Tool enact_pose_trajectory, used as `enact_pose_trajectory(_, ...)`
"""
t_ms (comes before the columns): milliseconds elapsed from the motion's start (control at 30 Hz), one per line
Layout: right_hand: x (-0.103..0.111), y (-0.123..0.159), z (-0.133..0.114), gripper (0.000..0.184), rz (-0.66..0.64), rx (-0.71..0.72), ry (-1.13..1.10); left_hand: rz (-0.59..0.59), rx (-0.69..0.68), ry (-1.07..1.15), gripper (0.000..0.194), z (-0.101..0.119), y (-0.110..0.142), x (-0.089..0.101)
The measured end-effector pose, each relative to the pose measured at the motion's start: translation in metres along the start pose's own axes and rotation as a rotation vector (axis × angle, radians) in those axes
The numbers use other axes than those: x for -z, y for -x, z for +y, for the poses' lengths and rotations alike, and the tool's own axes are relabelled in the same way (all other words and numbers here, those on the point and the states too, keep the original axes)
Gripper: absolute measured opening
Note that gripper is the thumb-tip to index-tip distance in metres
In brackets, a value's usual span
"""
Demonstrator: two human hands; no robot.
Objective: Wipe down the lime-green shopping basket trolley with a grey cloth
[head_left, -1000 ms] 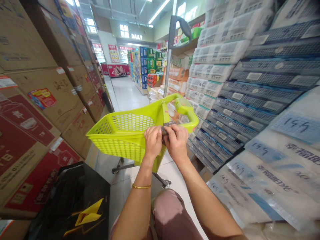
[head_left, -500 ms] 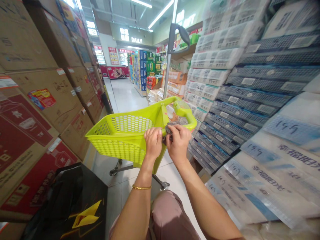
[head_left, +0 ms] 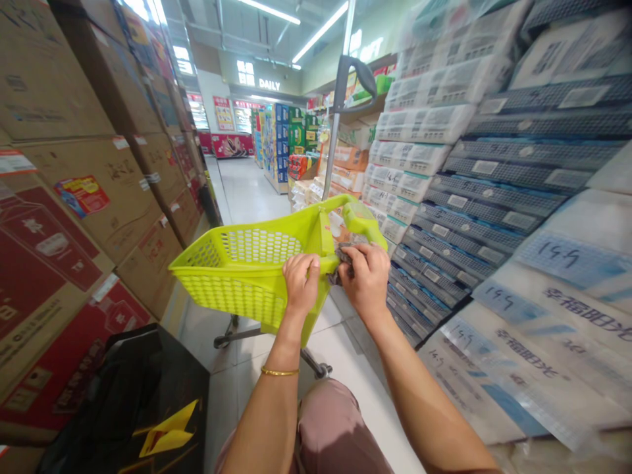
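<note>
1. nearest, a pinkish trouser leg point(head_left: 330, 421) is bent below the forearms; a gold bangle point(head_left: 280, 372) rings the left wrist.
2. the left hand point(head_left: 300, 284) has its fingers curled over the near rim of the yellow-green basket point(head_left: 232, 287), gripping it.
3. the right hand point(head_left: 368, 280) is closed around a crumpled gray cloth point(head_left: 335, 276), pressed against the rim where the green handle loop point(head_left: 365, 220) begins.
4. as for progress, the cloth is at that near bar and work there looks under way. the far side of the loop and the long rim are clear of the cloth. how much is finished, and how much remains, cannot be told from this view.
5. beyond the hands, a metal pole with a dark gray grip point(head_left: 340, 85) rises behind the basket; neither hand touches it.
6. cartons point(head_left: 93, 171) line the left, white paper packs point(head_left: 557, 316) the right.
7. farthest, a lit "daily" sign point(head_left: 269, 85).
</note>
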State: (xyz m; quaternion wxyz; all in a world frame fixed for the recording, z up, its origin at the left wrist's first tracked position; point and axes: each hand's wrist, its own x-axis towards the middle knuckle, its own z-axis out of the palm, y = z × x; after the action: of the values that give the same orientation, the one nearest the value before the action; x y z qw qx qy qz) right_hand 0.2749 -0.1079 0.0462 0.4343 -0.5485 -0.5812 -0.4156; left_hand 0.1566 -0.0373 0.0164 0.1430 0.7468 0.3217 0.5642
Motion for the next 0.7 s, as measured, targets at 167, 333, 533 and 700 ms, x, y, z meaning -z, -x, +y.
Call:
enact_pose_trajectory(167,0.016,-0.011,0.020,0.022,0.043,-0.082,-0.019,0.024,-0.005,0.041,0.036,-0.001,0.000,0.000)
enact_pose_trajectory(333,0.034,-0.029,0.049,0.022,-0.138,-0.128,-0.215,0.033,0.000,0.073,0.036,-0.002,-0.001,0.003)
enact_pose_trajectory(533,0.040,-0.032,0.048,0.022,-0.220,-0.125,-0.370,0.010,0.015,0.088,0.036,-0.006,-0.003,0.012)
enact_pose_trajectory(700,0.036,-0.027,0.030,0.021,-0.174,-0.157,-0.367,0.030,0.015,0.093,0.036,-0.014,-0.004,0.015)
